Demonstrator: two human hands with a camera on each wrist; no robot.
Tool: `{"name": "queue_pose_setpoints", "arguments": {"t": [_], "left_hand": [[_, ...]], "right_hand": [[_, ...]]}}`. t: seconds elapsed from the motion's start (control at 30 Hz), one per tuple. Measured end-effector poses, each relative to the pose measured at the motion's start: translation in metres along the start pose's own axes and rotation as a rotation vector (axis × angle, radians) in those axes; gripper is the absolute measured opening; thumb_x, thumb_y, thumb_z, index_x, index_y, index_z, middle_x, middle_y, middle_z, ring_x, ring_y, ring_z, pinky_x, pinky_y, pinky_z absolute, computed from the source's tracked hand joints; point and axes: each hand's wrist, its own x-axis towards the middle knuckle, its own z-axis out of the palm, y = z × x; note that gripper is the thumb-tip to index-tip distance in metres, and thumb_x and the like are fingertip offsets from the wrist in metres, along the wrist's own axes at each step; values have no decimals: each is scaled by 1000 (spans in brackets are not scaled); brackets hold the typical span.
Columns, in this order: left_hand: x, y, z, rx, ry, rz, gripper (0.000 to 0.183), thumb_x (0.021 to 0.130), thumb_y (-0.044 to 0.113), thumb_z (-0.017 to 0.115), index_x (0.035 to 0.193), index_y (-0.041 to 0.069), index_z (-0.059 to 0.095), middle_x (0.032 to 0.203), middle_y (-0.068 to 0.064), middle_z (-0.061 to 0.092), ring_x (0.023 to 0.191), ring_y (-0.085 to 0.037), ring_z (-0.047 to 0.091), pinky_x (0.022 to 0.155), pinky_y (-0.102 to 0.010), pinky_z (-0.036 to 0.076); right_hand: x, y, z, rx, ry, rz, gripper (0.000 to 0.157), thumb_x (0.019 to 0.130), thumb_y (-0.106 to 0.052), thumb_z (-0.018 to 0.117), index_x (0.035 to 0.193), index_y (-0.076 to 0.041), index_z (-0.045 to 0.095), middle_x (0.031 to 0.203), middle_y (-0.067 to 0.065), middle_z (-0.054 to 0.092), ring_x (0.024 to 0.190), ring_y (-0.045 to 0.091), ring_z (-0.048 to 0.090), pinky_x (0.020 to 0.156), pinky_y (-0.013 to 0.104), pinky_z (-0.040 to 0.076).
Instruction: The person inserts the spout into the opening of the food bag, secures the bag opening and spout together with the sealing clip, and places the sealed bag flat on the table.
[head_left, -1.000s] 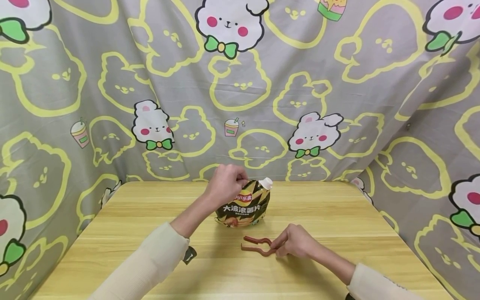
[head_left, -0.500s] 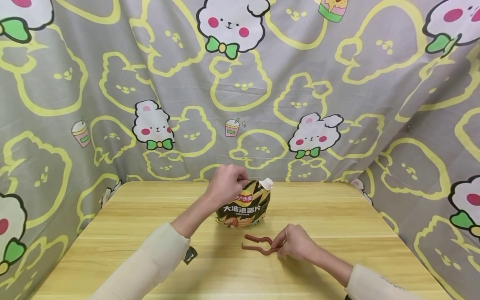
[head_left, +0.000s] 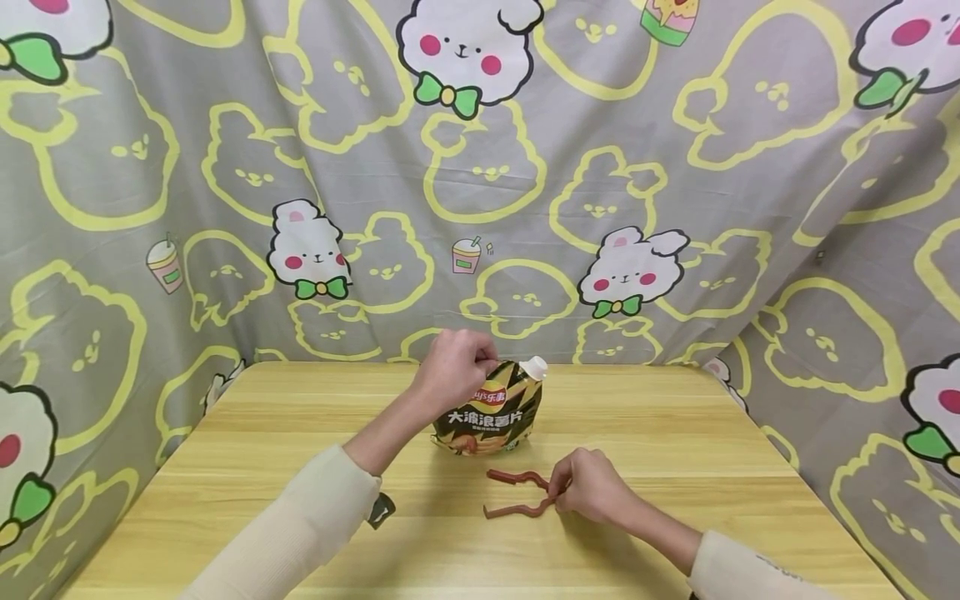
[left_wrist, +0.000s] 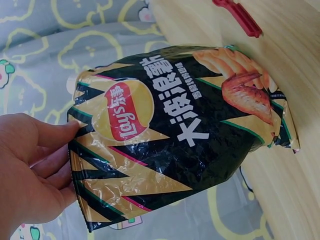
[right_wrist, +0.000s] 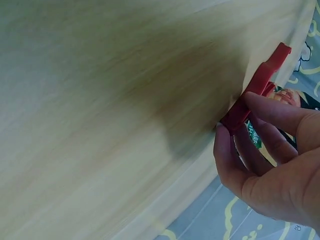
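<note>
A black and gold chip bag (head_left: pixel 487 421) stands upright at the middle of the table. My left hand (head_left: pixel 453 367) pinches its top edge; in the left wrist view the thumb (left_wrist: pixel 55 134) lies on the bag's front (left_wrist: pixel 150 130). At the bag's top right corner shows a white cap-like piece (head_left: pixel 535 367), and its attachment is hidden. In front of the bag, my right hand (head_left: pixel 592 485) pinches the joined end of a red hinged bag clip (head_left: pixel 517 510). The clip's two long arms are spread and point left, apart from the bag. In the right wrist view the clip (right_wrist: pixel 260 80) sits between thumb and fingers.
The wooden table (head_left: pixel 660 408) spreads around both hands. A patterned grey curtain (head_left: pixel 495 200) hangs behind and along both sides. A small dark piece (head_left: pixel 381 510) shows by the left sleeve's cuff.
The clip's arms have spread wider, the lower arm swinging toward the table's front. My left hand and the bag have stayed in place.
</note>
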Motion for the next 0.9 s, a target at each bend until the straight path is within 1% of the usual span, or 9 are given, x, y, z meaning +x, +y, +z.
{"name": "queue_pose_setpoints", "arguments": {"t": [0.13, 0.37, 0.5, 0.6, 0.7, 0.77, 0.9], "left_hand": [[0, 0, 0, 2, 4, 7, 18, 86, -4, 72, 75, 10, 76, 69, 2, 69, 62, -11, 57, 68, -32, 54], [0, 1, 0, 1, -2, 6, 20, 86, -5, 70, 75, 10, 75, 68, 2, 68, 61, -11, 56, 67, -31, 52], [0, 2, -1, 6, -5, 1, 19, 87, -5, 70, 75, 10, 75, 68, 2, 67, 61, -11, 55, 67, -30, 52], [0, 3, -2, 8, -7, -3, 19, 87, -4, 71, 75, 10, 75, 68, 2, 67, 61, -11, 55, 67, -30, 52], [0, 3, -2, 6, -9, -4, 20, 87, -5, 70, 75, 10, 75, 68, 2, 67, 61, -11, 55, 67, -30, 52], [0, 2, -1, 2, -10, -5, 20, 87, -5, 70, 75, 10, 75, 68, 2, 67, 60, -11, 54, 66, -29, 51], [0, 1, -1, -8, -10, -7, 20, 87, -5, 69, 76, 10, 76, 69, 1, 68, 60, -11, 54, 66, -29, 51]], "right_hand": [[1, 3, 0, -43, 27, -3, 24, 64, 6, 79, 63, -17, 72, 60, -10, 69, 57, 3, 49, 58, 21, 41], [0, 9, -10, -12, 42, 29, 22, 64, 7, 76, 65, -14, 72, 62, -6, 69, 56, 6, 50, 56, 22, 41], [3, 10, -16, -14, 54, 38, 22, 66, 6, 78, 65, -15, 72, 63, -5, 71, 59, 7, 52, 58, 22, 41], [5, 11, -23, -16, 68, 30, 22, 68, 6, 80, 66, -14, 73, 65, -2, 72, 62, 6, 55, 60, 23, 43], [7, 11, -32, -3, 77, 30, 20, 68, 8, 77, 67, -12, 73, 66, 1, 73, 64, 7, 58, 63, 25, 45], [9, 9, -38, 20, 71, 50, 20, 67, 8, 76, 68, -11, 73, 67, 1, 73, 64, 8, 59, 64, 26, 46], [11, 6, -50, 50, 59, 95, 18, 68, 7, 78, 70, -10, 72, 68, 1, 72, 64, 10, 59, 64, 29, 47]]}}
